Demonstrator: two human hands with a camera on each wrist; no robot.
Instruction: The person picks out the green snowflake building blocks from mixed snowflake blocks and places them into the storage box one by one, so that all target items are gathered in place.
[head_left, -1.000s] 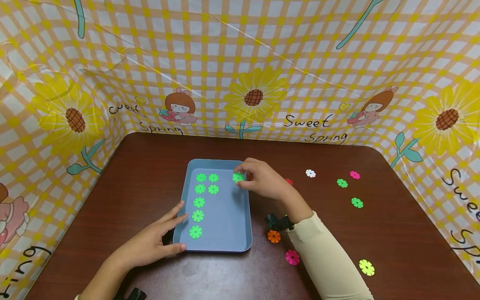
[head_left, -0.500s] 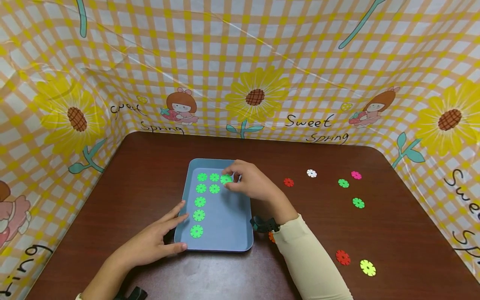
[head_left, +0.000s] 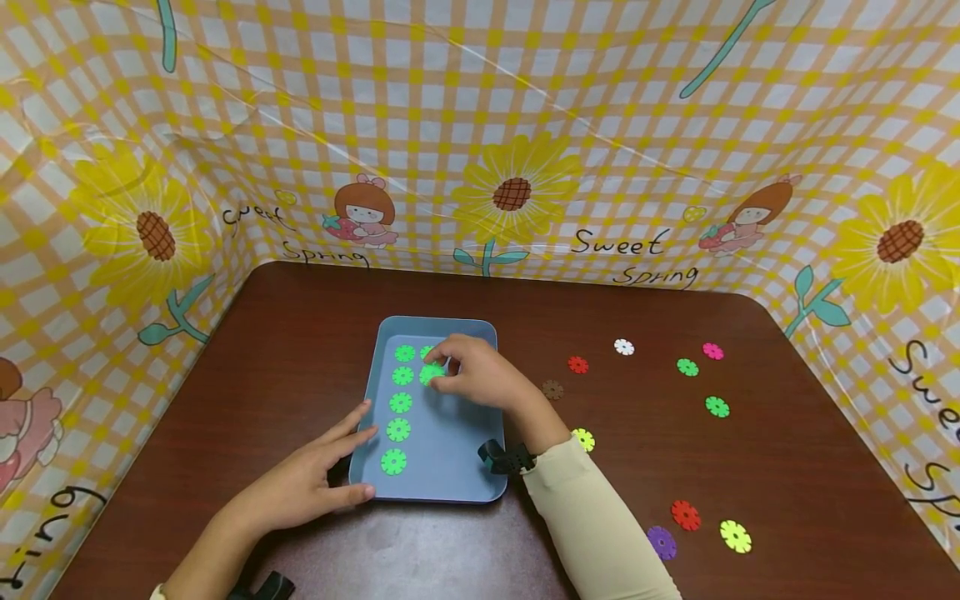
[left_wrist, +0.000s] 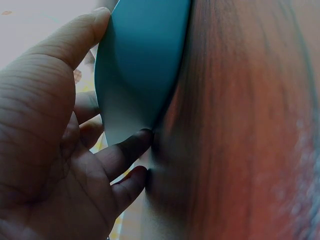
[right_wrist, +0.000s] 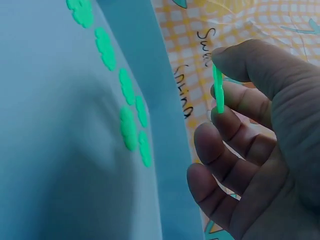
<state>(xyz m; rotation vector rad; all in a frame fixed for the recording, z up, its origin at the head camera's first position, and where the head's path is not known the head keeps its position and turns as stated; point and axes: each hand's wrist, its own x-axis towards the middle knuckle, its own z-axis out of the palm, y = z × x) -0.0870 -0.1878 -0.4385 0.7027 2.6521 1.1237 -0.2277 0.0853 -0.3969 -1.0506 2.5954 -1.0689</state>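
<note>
My right hand [head_left: 480,375] pinches a green notched plastic disc [right_wrist: 218,90] between thumb and fingers, on edge and clear of the tray floor in the right wrist view. From the head it overlaps the second column of discs in the blue tray [head_left: 450,475]. A left column of several green discs [head_left: 401,403] lies flat there, and the start of a second one is partly hidden by the hand. My left hand [head_left: 303,483] rests at the tray's left side, fingers spread. Its thumb is at the near corner; its fingertips touch the tray wall [left_wrist: 140,60].
On the brown table [head_left: 630,475] to the right lie loose discs: red [head_left: 577,365], white [head_left: 624,347], pink [head_left: 712,351], green [head_left: 717,407], brown [head_left: 552,390], purple [head_left: 662,542] and yellow [head_left: 736,536]. A checked cloth [head_left: 420,125] walls in the back and sides.
My right hand has moved left and slightly nearer with the green disc, from the tray's right side to over the second column. The left hand stays in place.
</note>
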